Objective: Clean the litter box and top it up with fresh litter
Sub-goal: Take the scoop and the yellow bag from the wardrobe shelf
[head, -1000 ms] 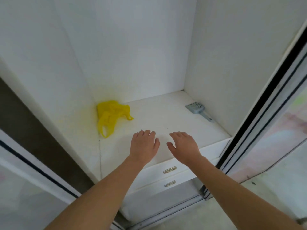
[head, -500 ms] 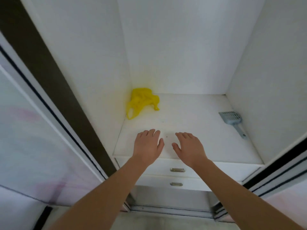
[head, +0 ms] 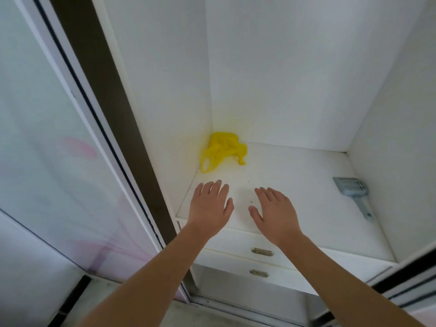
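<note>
Sliding door point(head: 59, 142): pale glass panel with faint pink flower marks, at the far left, pushed aside from the open white closet.
Yellow bag point(head: 223, 147): crumpled plastic, lying in the back left corner of the shelf point(head: 295, 185), against the left wall; beyond the left hand and a little to its right, apart from it.
Left hand point(head: 210, 206): palm down over the front left part of the shelf, fingers straight and slightly spread, thumb pointing toward the other hand, holding nothing; whether it touches the shelf cannot be told.
Left arm: bare, stretched forward from the lower left.
Right hand point(head: 276, 210): palm down just beside the left hand, a narrow gap between the thumbs, fingers loosely spread, empty.
Right arm: bare, reaching up from the lower right corner.
Drawers point(head: 262, 261): two white fronts with small metal handles, directly under the shelf edge, below the wrists.
Litter scoop point(head: 352, 191): grey slotted plastic, flat on the shelf near the right wall, handle pointing toward the front; well to the right of the right hand, untouched.
</note>
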Motion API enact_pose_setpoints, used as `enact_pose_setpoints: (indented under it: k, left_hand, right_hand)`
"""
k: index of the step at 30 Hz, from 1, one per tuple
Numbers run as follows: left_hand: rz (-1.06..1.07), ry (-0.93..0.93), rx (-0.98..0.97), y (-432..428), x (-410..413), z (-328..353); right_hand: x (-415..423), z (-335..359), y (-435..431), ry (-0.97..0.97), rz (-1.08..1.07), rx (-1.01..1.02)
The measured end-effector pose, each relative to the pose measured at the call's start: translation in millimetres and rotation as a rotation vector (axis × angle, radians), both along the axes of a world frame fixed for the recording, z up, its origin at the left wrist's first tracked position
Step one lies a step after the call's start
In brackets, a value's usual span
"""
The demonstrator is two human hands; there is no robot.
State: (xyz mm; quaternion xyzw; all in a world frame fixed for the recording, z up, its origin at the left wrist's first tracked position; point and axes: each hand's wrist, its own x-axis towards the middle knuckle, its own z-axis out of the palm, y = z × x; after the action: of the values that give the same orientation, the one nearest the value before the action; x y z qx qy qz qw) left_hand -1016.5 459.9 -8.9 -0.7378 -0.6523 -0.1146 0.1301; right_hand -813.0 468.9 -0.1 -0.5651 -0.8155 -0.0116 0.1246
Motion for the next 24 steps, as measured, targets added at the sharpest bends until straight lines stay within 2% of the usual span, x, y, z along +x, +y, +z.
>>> enact_pose_setpoints:
  k: [16, 24]
  left_hand:
    - [0.018, -0.015, -0.089, 11.6, -7.3, -6.9]
    - [0.064, -0.033, -0.038, 49.0, -33.1, -2.7]
  right_hand:
    - [-6.9, -0.5, 15.9, -0.023, 0.013, -0.039]
    - [-25.5, 9.1, 54.0, -0.018, 0.022, -0.030]
